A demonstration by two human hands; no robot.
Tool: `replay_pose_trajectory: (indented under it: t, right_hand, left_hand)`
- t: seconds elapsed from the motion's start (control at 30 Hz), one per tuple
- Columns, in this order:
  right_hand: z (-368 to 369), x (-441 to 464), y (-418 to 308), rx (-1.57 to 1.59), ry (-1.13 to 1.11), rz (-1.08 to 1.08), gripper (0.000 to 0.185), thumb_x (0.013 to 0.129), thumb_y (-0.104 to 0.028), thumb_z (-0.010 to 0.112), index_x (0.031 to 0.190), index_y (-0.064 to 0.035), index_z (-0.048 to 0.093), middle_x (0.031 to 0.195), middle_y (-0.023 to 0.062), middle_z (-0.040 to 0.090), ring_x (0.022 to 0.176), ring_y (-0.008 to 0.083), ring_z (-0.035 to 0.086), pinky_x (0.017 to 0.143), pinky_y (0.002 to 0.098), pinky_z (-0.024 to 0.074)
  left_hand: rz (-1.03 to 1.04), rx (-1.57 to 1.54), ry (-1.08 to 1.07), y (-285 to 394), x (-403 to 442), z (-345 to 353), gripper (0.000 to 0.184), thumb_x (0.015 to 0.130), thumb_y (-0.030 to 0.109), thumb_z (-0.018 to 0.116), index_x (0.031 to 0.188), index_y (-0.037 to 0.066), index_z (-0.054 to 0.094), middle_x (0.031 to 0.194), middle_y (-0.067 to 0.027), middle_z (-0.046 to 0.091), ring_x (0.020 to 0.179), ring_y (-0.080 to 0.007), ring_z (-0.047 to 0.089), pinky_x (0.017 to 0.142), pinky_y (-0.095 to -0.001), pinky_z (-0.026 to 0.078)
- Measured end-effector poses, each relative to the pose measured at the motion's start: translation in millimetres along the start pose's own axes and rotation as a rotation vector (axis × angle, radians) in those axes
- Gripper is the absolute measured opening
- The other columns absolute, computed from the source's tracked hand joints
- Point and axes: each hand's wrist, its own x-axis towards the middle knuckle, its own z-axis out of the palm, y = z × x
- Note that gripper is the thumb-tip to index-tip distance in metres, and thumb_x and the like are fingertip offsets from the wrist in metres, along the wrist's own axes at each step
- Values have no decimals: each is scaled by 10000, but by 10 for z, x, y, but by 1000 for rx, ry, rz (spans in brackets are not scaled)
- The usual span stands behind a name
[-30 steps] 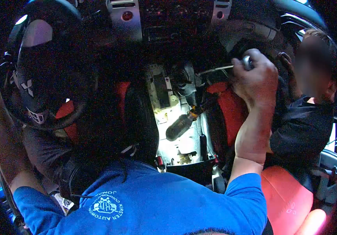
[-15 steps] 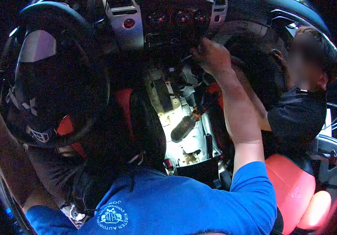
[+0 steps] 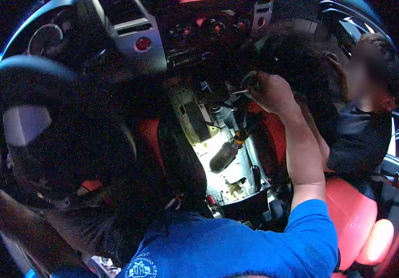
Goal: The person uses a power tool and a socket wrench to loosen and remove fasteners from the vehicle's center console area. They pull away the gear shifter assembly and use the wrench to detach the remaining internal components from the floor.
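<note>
My right hand (image 3: 270,92) is closed round the handle of a tool (image 3: 240,91), whose thin metal shaft points left over the dark front end of the opened centre console (image 3: 195,116). Below the hand, a dark tool with a yellow-orange collar (image 3: 229,153) lies on the brightly lit console floor. A black lever (image 3: 255,176) stands at the console's right side. My left forearm (image 3: 28,217) runs into the dark at the lower left, and the left hand is hidden there.
The steering wheel (image 3: 37,65) fills the left side. Dashboard panels with a red button (image 3: 143,44) are at the top. A co-worker in a dark shirt (image 3: 361,134) leans in at the right, above a red seat (image 3: 348,208). A seat-belt buckle (image 3: 210,200) stands beside the console.
My right hand moved left from beside the right seat to the dashboard, then down and slightly right with the tool. The view has shifted, and the console appears lower and further right.
</note>
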Motion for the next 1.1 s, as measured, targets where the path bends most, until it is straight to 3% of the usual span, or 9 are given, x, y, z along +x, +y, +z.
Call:
replay_pose_trajectory:
  t: [0.33,0.4,0.43,0.5,0.63,0.7,0.8,1.0,1.1]
  right_hand:
    - [166,-13,-77,-86,-183,48,351,868,-410,694,905,-62,667,851,198,704,790,400,694,664,504,558]
    - [242,24,-113,-78,-83,-29,342,862,-407,699,879,-67,662,815,179,693,749,397,688,649,503,556]
    - [266,45,-116,-74,-33,-70,339,858,-406,702,866,-70,659,798,170,687,729,396,684,642,503,554]
    - [287,78,-81,-98,-31,-88,328,849,-403,709,855,-79,658,774,156,673,704,386,676,629,500,551]
    - [324,90,-63,-160,-57,-145,293,824,-372,734,837,-93,646,752,137,649,690,356,669,597,486,543]
    - [306,35,-97,-119,30,-291,262,809,-342,747,834,-101,647,738,128,640,666,340,665,579,476,540]
    - [363,-25,-132,-132,148,-459,230,793,-311,759,824,-115,643,720,109,628,635,321,659,557,459,540]
    - [306,221,-111,-37,-118,-151,278,850,-353,709,893,-86,643,722,115,657,675,292,693,580,452,555]
    - [359,318,90,-7,47,-129,288,876,-359,683,896,-76,633,716,125,649,670,305,686,597,425,555]
  left_hand:
    - [73,-40,-25,183,520,239,716,940,594,634,1072,-109,650,1001,-211,666,921,-264,638,798,-399,532]
    - [-859,-430,235,504,686,215,710,956,573,624,1109,-120,624,1036,-224,658,934,-276,637,808,-389,537]
    - [-864,-558,333,414,674,220,716,958,575,618,1121,-122,618,1046,-228,655,939,-281,637,817,-389,537]
    - [-695,-574,372,218,622,172,718,963,574,609,1138,-122,611,1062,-231,654,952,-287,639,835,-390,535]
    - [-9,-143,116,-315,546,-54,707,974,561,597,1156,-122,609,1086,-229,659,984,-292,643,869,-399,528]
    - [335,73,-14,-383,547,-84,701,980,555,591,1165,-121,608,1099,-228,661,999,-294,645,886,-404,525]
    - [158,-71,-44,-307,503,-68,613,998,485,594,1165,-104,623,1110,-227,669,1012,-302,650,888,-413,524]
    - [74,-220,49,-360,450,-76,491,1017,371,578,1174,-91,633,1138,-239,673,1046,-321,659,916,-411,526]
    - [35,-210,123,-499,434,-114,466,1017,344,576,1180,-88,634,1149,-243,673,1060,-324,660,929,-409,527]
